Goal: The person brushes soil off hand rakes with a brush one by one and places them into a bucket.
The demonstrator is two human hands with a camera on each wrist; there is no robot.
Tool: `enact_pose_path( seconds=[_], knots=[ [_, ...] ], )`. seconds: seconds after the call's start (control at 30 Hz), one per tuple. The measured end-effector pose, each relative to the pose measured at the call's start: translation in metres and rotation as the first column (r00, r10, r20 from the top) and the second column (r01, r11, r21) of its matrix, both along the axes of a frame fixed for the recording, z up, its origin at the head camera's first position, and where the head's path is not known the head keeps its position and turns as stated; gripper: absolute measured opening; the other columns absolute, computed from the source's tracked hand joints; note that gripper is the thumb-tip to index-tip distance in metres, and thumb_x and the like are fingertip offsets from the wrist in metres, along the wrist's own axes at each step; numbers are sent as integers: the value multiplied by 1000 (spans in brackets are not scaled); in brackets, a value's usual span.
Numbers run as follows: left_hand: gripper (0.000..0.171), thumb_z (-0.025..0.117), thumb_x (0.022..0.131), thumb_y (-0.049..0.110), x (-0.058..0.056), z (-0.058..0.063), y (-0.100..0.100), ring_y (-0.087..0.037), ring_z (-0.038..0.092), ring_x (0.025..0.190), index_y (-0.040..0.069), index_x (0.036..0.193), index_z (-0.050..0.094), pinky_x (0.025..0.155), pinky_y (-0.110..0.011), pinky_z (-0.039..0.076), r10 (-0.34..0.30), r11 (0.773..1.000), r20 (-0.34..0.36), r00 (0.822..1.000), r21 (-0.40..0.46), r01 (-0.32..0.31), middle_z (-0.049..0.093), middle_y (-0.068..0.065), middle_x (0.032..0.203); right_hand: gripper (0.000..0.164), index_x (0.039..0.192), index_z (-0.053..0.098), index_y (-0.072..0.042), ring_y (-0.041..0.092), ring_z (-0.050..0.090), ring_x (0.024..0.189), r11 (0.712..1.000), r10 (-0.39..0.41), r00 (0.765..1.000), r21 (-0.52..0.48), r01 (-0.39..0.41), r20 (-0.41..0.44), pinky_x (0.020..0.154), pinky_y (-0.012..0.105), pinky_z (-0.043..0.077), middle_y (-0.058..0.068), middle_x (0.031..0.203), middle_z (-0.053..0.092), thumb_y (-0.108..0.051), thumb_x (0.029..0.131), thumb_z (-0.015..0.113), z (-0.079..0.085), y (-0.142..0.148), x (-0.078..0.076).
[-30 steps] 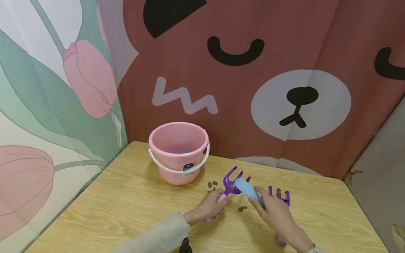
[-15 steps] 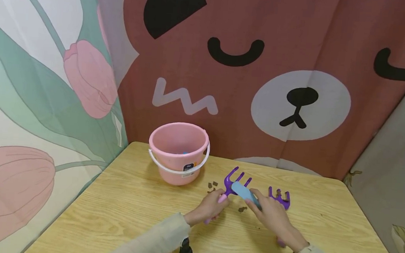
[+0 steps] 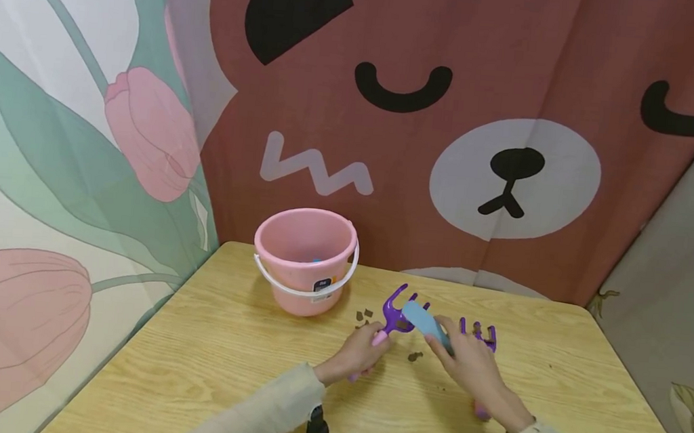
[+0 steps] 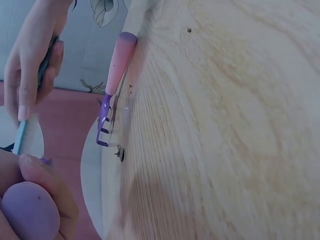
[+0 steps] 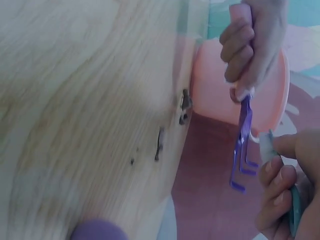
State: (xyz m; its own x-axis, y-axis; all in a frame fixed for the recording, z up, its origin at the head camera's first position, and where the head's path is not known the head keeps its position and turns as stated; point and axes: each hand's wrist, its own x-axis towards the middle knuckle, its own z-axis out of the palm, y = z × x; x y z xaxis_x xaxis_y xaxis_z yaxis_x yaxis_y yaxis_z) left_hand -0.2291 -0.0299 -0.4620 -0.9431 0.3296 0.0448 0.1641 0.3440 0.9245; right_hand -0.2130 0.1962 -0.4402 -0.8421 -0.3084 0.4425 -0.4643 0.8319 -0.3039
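Observation:
My left hand grips the pink handle of a small hand rake, its purple tines pointing away from me above the table. A brown bit of dirt shows on the rake's head. My right hand holds a light blue brush, with the pale bristle end right at the tines. In the right wrist view the brush tip is beside the purple tines. Under my right forearm lies a second purple rake with a pink handle; its middle is hidden in the head view.
A pink bucket with a white handle stands at the back left of the wooden table, something blue inside. Brown dirt crumbs lie below the brush, and more crumbs near the bucket. A printed curtain hangs behind.
The brush has moved down and left over the rake's head, then back up and right. A brown bit on the head shows more clearly now. My left hand has stayed nearly still.

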Motion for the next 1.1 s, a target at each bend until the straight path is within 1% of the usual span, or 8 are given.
enact_pose_path(
  seconds=[0.13, 0.23, 0.37, 0.53, 0.67, 0.8, 0.97, 1.1],
  knots=[
    [17, 58, 99, 14, 0, 0, 1, -9, 40, 37, 2, 111, 59, 31, -21, 35, -3, 1000, -22, 1000, -9, 3, 47, 0, 56, 44, 130, 57, 0, -1, 24, 41, 998, 58, 997, 4, -58, 60, 38, 15, 21, -13, 51, 32, -30, 99, 63, -2, -7, -2],
    [21, 59, 99, 15, 0, -2, -1, -9, 41, 37, 1, 115, 59, 31, -21, 35, 20, 1000, -37, 999, -21, -21, 49, 0, 59, 44, 131, 57, 0, 0, 24, 41, 999, 31, 995, 32, -34, 97, 38, 15, 20, -12, 51, 31, -28, 98, 64, -3, -5, 0],
    [24, 59, 99, 16, -2, -5, -5, -9, 40, 37, -1, 116, 59, 30, -21, 35, 66, 997, -52, 996, -26, -67, 49, -1, 64, 44, 130, 58, -1, 2, 25, 41, 997, -33, 993, 70, 26, 111, 39, 17, 18, -10, 51, 30, -29, 97, 65, -6, 5, 1],
    [21, 59, 99, 14, -4, -5, -6, -9, 40, 36, -1, 112, 59, 31, -21, 35, 50, 999, -49, 998, -12, -51, 48, 0, 60, 44, 129, 59, -1, 3, 24, 42, 996, -50, 992, 86, 40, 114, 39, 18, 18, -10, 51, 29, -30, 97, 65, -8, 15, 1],
    [12, 62, 96, 12, -4, -3, -4, -9, 41, 38, 3, 103, 59, 31, -20, 36, 43, 999, -29, 999, 19, -43, 49, 0, 61, 45, 129, 59, 0, 3, 28, 42, 996, -50, 989, 79, 39, 137, 39, 19, 22, -10, 52, 32, -32, 98, 64, -11, 18, 1],
    [10, 63, 96, 12, -2, -3, -2, -9, 41, 38, 5, 100, 57, 32, -20, 36, 51, 998, -10, 999, 26, -51, 50, -1, 63, 45, 129, 59, 0, 4, 31, 43, 996, -58, 984, 81, 45, 171, 39, 20, 26, -9, 54, 34, -32, 98, 63, -14, 20, 1],
    [16, 61, 97, 10, -1, -2, -1, -9, 41, 37, 3, 109, 52, 31, -20, 35, 67, 997, 19, 998, 45, -68, 53, -6, 60, 45, 129, 58, 0, 4, 31, 43, 996, -58, 980, 77, 43, 193, 38, 20, 28, -9, 54, 36, -31, 98, 63, -16, 21, 2],
    [19, 60, 98, 9, -1, -1, 0, -9, 43, 36, 4, 111, 47, 31, -21, 38, 59, 995, 29, 998, 83, -61, 57, -21, 61, 44, 129, 58, 1, 4, 31, 43, 997, -51, 977, 60, 39, 209, 39, 20, 27, -9, 54, 37, -30, 97, 64, -15, 22, 3]
  ],
)
